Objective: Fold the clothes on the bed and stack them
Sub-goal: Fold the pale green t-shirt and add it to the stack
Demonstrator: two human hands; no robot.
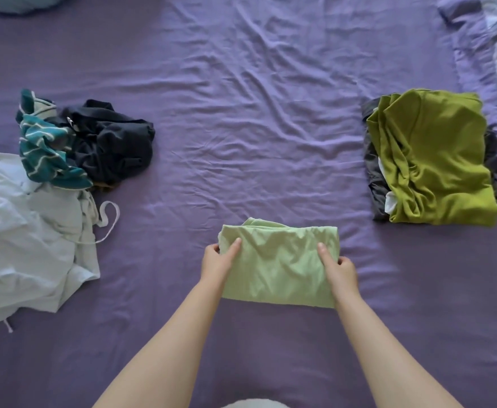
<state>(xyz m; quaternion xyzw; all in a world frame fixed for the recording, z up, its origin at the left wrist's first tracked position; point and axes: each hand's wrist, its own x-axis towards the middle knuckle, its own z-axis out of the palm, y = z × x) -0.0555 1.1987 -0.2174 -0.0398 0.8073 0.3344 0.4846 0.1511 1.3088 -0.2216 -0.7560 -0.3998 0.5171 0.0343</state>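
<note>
At nine o'clock on the wrinkled purple bedsheet lies a loose pile of unfolded white, teal-striped and dark clothes. At six o'clock the left hand and right hand each pinch a side of the folded pale green cotton garment, thumbs on top. At three o'clock sits the stack topped by an olive-green folded shirt.

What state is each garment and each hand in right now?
light green garment: folded, flat on the bed, gripped at both side edges.
olive green garment: folded, topping the stack at right.
teal striped garment: crumpled, unfolded.
dark garment: crumpled, unfolded.
white garment: rumpled, unfolded.
left hand: pinching the left edge.
right hand: pinching the right edge.
</note>
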